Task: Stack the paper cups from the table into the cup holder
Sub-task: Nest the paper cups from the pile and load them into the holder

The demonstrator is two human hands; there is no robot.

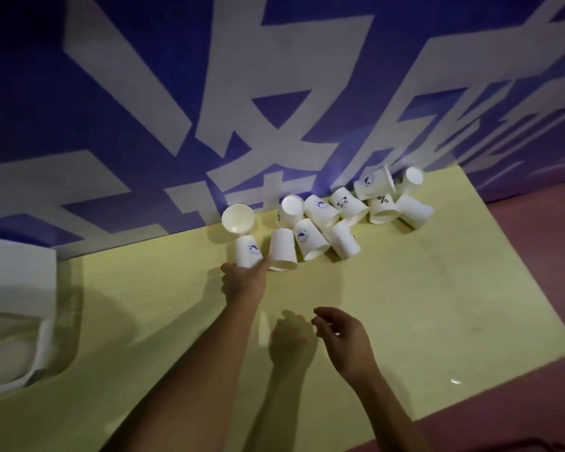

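Several white paper cups [323, 220] lie and stand in a loose heap along the far edge of the yellow table [437, 305], by the wall. My left hand [243, 280] reaches to the nearest one, an upside-down cup with a blue logo [248, 251], and its thumb and fingers curl round the cup's lower rim. A plain upside-down cup [282, 249] stands right beside it. My right hand [340, 337] hovers over the table's middle, fingers loosely curled, holding nothing. A white holder-like container [40, 347] sits at the left edge, blurred.
A blue wall with large white lettering [242, 109] rises right behind the cups. The table's right and near edges drop to a reddish floor [535, 402]. One cup [238, 218] lies on its side with its mouth toward me.
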